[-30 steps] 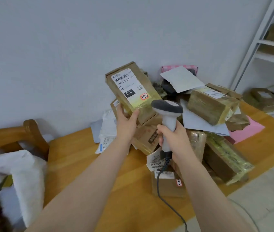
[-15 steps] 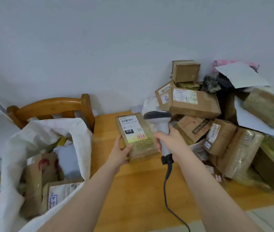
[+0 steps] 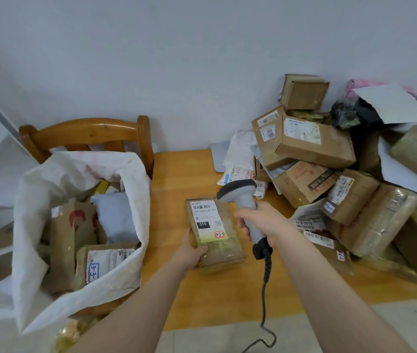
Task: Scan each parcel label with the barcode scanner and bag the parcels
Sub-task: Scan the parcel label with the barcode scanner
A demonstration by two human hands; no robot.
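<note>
Left grip [image 3: 191, 251] holds parcel [image 3: 218, 247], lowered toward table [image 3: 176, 179]; right grip [image 3: 262, 222] holds scanner [image 3: 240, 192].

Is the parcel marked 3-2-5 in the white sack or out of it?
Out. The left hand holds the parcel label-up over the table, to the right of the white sack.

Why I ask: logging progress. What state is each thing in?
Labelled parcel: label up, in the left hand.
Left hand: grips the parcel's near-left edge.
Right hand: grips the scanner's handle.
Barcode scanner: held, head beside the label.
White sack: open, parcels inside.
Parcel pile: heaped, unbagged.
</note>
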